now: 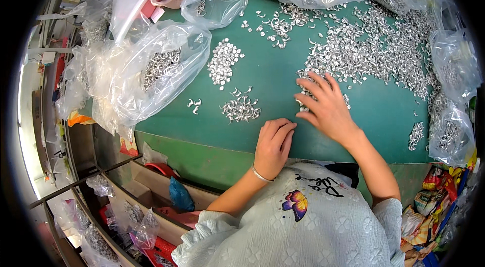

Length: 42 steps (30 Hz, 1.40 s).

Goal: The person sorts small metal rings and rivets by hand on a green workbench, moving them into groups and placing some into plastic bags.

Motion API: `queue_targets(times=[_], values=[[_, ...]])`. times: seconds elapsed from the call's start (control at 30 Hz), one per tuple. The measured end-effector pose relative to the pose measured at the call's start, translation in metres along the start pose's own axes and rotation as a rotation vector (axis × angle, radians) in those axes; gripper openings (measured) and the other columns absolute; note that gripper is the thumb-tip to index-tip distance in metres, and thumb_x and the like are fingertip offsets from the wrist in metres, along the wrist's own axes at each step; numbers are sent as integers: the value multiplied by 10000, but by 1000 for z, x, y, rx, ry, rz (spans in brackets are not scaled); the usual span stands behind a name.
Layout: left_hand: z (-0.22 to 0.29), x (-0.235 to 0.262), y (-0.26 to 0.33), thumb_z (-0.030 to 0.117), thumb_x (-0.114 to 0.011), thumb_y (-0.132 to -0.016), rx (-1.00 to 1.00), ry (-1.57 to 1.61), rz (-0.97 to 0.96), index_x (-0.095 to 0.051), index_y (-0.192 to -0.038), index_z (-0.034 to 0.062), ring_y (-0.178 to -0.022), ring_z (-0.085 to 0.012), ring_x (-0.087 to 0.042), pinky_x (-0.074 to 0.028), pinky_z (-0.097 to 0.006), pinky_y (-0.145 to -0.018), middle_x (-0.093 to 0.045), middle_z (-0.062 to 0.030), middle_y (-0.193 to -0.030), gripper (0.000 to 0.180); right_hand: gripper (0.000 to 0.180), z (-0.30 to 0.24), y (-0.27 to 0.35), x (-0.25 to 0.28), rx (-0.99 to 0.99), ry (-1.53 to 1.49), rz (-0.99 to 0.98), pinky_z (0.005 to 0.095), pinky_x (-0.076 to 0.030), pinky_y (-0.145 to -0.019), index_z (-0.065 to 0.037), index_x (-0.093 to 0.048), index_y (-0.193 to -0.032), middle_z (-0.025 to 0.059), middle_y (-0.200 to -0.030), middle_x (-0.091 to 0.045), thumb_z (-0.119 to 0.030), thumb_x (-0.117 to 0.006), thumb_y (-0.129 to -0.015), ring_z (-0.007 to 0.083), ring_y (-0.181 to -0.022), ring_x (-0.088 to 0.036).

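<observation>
Head view, left to right. Clear plastic bag (pixel 151 72) slumped at the worktop's (pixel 262 70) left edge, mouth gaping toward the green surface, half full of small silvery metal pieces; probably kept close for loading. Beside it a tidy flat patch of pieces (pixel 224 60), then a smaller cluster (pixel 241 109) nearer the body, apparently sorted lots kept apart. Left hand (pixel 273 145) resting knuckles-up on the near edge, fingers curled under, grip pressed together, holding nothing visible. Right hand (pixel 327 105) flat, fingers spread wide over the fringe of the big loose heap (pixel 376 47), touching pieces, seemingly raking them. More filled bags (pixel 449 130) lining the right rim.
</observation>
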<state>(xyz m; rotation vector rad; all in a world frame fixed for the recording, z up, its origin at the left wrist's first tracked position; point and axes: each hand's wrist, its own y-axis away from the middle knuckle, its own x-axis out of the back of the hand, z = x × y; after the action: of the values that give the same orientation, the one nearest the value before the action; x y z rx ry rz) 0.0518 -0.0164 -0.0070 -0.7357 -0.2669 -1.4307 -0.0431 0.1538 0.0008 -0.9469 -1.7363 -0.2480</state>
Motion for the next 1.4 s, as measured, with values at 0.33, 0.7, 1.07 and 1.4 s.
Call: queue_targets(times=[0.33, 0.7, 1.07, 1.4], values=[[-2, -4, -12, -29, -672, -800, 21, -33, -30, -635, -1075, 15, -925, -301, -569, -447, -378, -816, -606, -119, -1039, 280, 164, 65, 45, 24, -230, 36, 294, 417, -433, -847, -29, -622, -929, 86, -1028, -605, 17, -663, -776, 287, -995, -559], [-6, -27, -55, 19, -670, -819, -28, -228, -75, -619, -1089, 35, -925, -285, -540, -404, -370, -758, -576, -96, -1039, 275, 216, 16, 12, 24, -248, -65, 206, 399, -384, -917, -38, -655, -996, 71, -1044, -611, -51, -704, -786, 268, -990, -557], [28, -24, -80, -55, -672, -844, 217, 561, -295, -650, -1036, -26, -821, -115, -641, -529, -258, -737, -682, -72, -928, 195, 218, -5, 45, 41, -372, -527, 314, 384, -517, -731, 9, -638, -1024, 142, -975, -639, -41, -707, -823, 328, -870, -631], [36, 17, -90, -40, -587, -879, 46, 918, 529, -532, -1150, -3, -806, -120, -564, -473, -240, -721, -596, -91, -982, 280, 159, 84, 210, 181, -972, 791, 812, 374, -488, -788, -11, -669, -998, 136, -920, -669, -102, -671, -867, 292, -841, -633]])
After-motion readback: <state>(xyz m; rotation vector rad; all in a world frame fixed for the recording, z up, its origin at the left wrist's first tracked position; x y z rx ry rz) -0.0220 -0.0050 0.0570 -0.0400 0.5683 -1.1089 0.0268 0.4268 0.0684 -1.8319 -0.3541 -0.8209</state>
